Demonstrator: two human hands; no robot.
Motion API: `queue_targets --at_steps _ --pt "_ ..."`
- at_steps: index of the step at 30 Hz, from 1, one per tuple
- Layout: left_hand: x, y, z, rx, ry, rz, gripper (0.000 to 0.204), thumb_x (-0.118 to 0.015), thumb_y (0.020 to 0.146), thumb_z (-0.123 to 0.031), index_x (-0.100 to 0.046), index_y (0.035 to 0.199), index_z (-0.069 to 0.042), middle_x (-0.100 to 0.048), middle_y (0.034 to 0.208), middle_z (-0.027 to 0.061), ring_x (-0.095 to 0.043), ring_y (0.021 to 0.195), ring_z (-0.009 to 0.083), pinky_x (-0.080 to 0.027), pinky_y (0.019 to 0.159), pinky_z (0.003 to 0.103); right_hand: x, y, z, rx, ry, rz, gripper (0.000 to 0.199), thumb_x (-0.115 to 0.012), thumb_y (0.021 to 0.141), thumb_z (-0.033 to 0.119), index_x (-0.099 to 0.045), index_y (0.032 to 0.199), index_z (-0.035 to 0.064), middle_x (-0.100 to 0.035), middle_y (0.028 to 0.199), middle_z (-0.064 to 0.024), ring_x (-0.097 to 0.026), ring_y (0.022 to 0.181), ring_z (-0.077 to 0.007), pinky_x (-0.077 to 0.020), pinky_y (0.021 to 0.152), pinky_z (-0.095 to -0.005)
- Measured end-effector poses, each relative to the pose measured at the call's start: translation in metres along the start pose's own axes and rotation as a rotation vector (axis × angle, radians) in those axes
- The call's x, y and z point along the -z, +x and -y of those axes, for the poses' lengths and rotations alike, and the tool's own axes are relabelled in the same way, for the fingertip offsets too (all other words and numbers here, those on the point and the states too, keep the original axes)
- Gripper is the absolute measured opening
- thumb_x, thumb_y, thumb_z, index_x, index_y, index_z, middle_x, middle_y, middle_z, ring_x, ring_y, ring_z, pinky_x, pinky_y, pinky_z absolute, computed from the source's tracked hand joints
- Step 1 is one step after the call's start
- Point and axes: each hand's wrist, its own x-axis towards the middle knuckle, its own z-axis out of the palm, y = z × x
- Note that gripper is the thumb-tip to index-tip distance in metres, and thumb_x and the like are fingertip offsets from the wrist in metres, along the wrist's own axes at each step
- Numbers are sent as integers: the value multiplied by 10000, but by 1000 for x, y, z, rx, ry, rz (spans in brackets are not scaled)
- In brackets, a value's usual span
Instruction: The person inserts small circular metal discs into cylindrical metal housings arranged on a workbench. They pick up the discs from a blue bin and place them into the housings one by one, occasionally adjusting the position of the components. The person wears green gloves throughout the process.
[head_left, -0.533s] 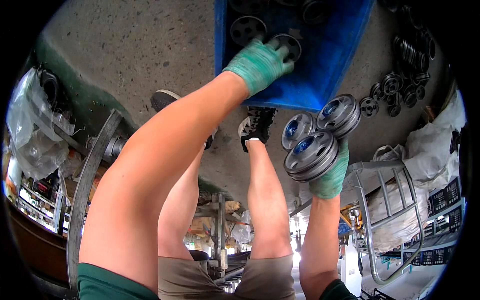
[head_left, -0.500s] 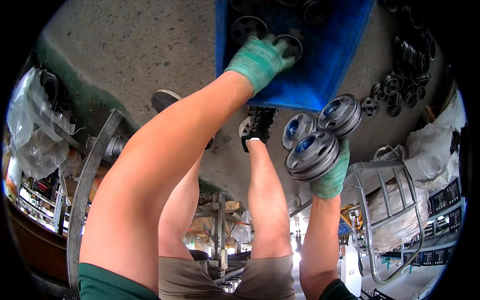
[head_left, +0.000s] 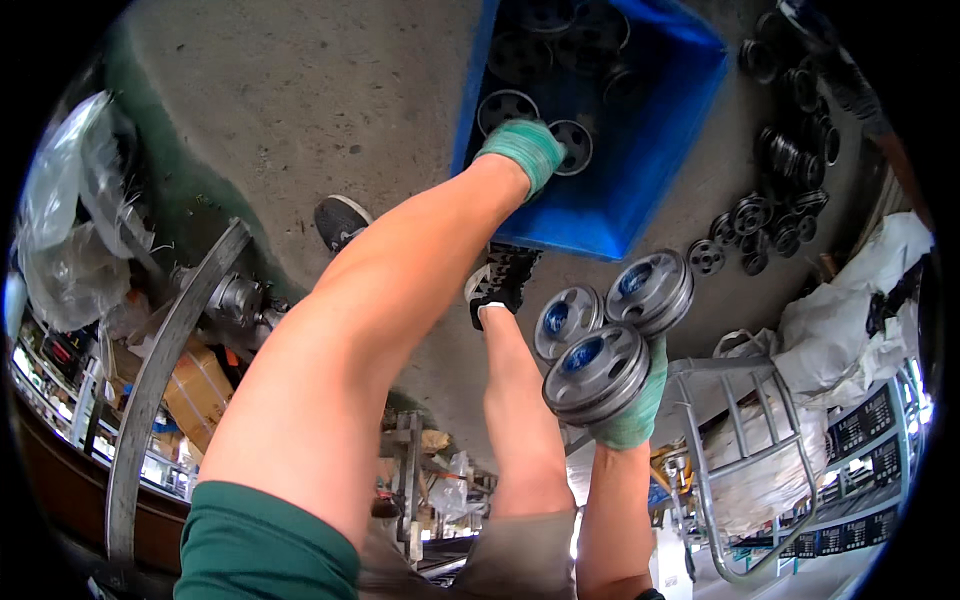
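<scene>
My left hand (head_left: 526, 155), in a green knitted glove, reaches into a blue plastic bin (head_left: 600, 235). Its fingers are curled and partly hidden, closed at the edge of a dark spoked pulley wheel (head_left: 572, 148). Another dark wheel (head_left: 508, 108) lies just beyond that hand, and several more rest deeper in the bin. My right hand (head_left: 632, 415), gloved the same way, is closed under a cluster of grey metal pulley wheels (head_left: 600, 370), held up to the right of the bin. They sit in three stacks with blue centres; the fingers are mostly hidden behind them.
Several loose pulley wheels (head_left: 750, 220) lie on the concrete floor right of the bin. A metal-tube frame (head_left: 735, 460) and white sacks (head_left: 840, 300) stand at the right. On the left are a curved metal bar (head_left: 165, 370), clear plastic bags (head_left: 75, 230) and a cardboard box (head_left: 198, 395).
My view has shifted, so the bin now appears lower and more of its inside shows. My left hand, blurred before, is now steadier beside the same wheel. The right hand keeps its wheels.
</scene>
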Motion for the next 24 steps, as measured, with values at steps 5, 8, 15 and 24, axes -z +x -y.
queue_targets --at_steps 5,8,15,24 --pt "107 -170 -54 141 -719 -388 256 -648 914 -142 -717 1154 -85 -717 1060 206 -702 951 388 -563 855 474 -56 -103 90 -201 140 47 379 -450 1078 356 -631 1227 59 -708 1139 -59 -663 1012 -191 -515 970 -350" --pt "141 -317 -97 277 -1020 -607 464 -704 848 -35 -670 1304 -121 -700 1100 158 -701 967 286 -558 876 389 -113 -193 134 42 -318 192 254 -534 1041 182 -631 1232 46 -705 1122 -66 -687 969 -206 -571 892 -363" --pt "268 -688 -236 505 -1428 -1049 475 -718 858 44 -629 1324 20 -702 1248 183 -686 1148 224 -546 1002 342 -233 -367 219 353 -885 813 303 -721 864 -7 -652 1159 -5 -718 1129 -91 -683 1005 -171 -545 944 -330" --pt "261 -898 -350 525 -1413 -2097 501 -703 872 113 -610 1346 -21 -705 1252 91 -684 1113 209 -552 1011 357 -488 -596 195 1459 -1394 1688 415 -787 697 -41 -676 1090 37 -665 969 -147 -679 799 -288 -551 722 -359"
